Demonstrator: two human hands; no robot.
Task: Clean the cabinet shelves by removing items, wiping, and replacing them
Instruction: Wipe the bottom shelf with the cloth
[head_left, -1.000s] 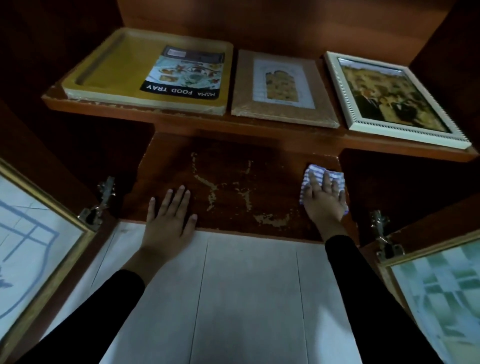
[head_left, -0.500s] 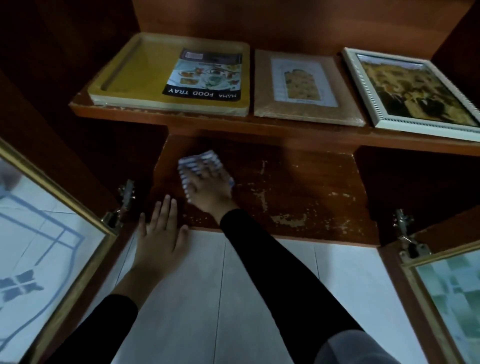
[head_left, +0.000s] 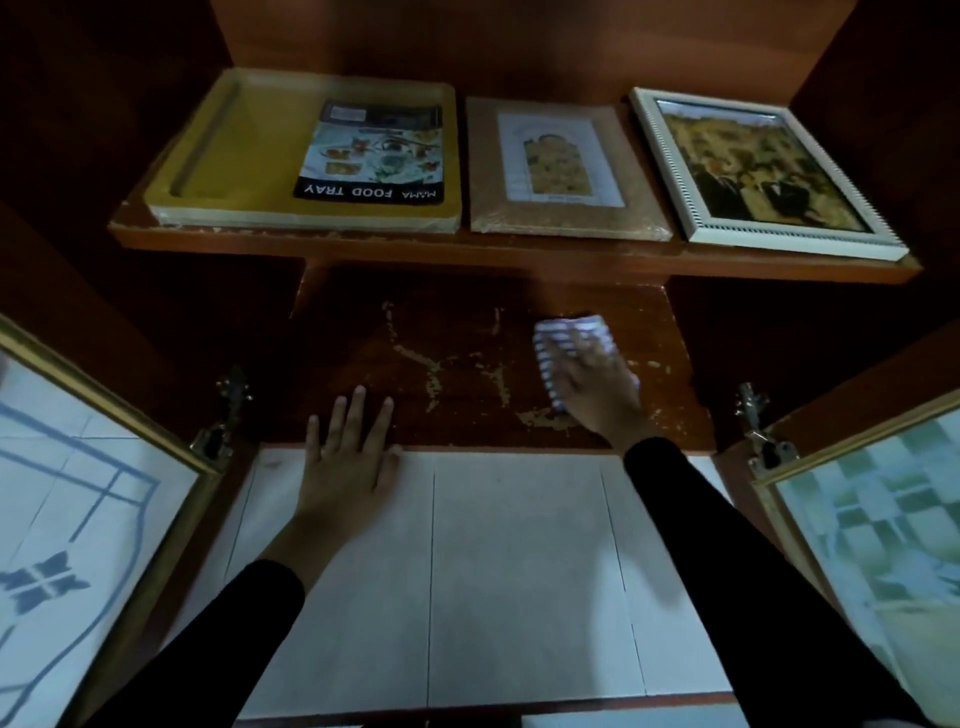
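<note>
Striped cloth (head_left: 551, 347) | my right hand (head_left: 597, 391) is pressing it flat-fingered on lower shelf (head_left: 415, 332) | left hand (head_left: 345, 467) is resting released, fingers straight, at shelf edge

Blue-striped white cloth (head_left: 566, 332) on the worn, flaking lower shelf (head_left: 441, 374), right of centre, beneath the upper shelf (head_left: 467, 250)
</note>
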